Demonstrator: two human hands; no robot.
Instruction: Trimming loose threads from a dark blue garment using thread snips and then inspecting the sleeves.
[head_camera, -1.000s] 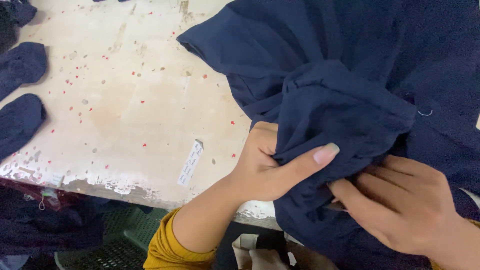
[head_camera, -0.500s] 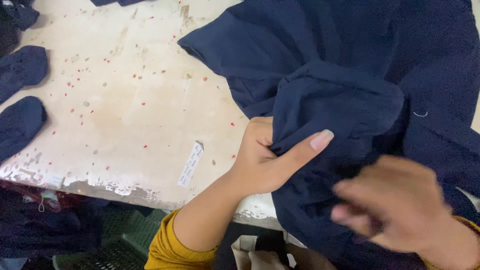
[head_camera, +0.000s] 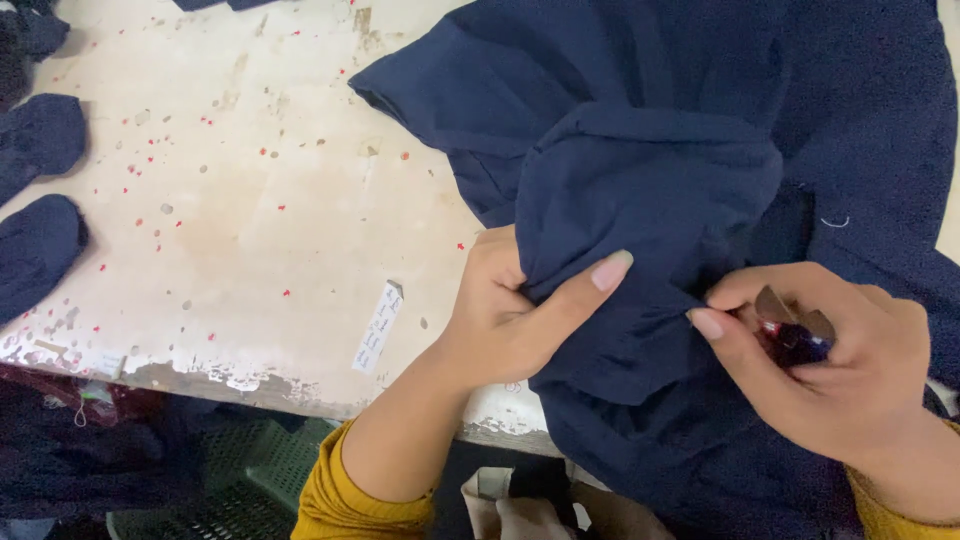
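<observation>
A large navy blue garment (head_camera: 640, 150) lies bunched on the right half of a worn cream table (head_camera: 250, 200) and hangs over its near edge. My left hand (head_camera: 520, 310) pinches a fold of this fabric, thumb pressed on top. My right hand (head_camera: 830, 360) is closed around a small dark tool with metal blades (head_camera: 790, 325), likely thread snips, its thumb and forefinger touching the cloth beside the left thumb. A loose white thread (head_camera: 835, 222) sits on the fabric to the right.
Two folded navy pieces (head_camera: 40, 190) lie at the table's left edge. A small white paper label (head_camera: 378, 326) is stuck near the front edge. Red specks dot the tabletop. Below the table sit a green crate (head_camera: 230, 480) and dark cloth (head_camera: 60, 450).
My right hand has lifted off the fabric, turned, and now shows the small tool at the fold. My left hand has kept its hold on the cloth.
</observation>
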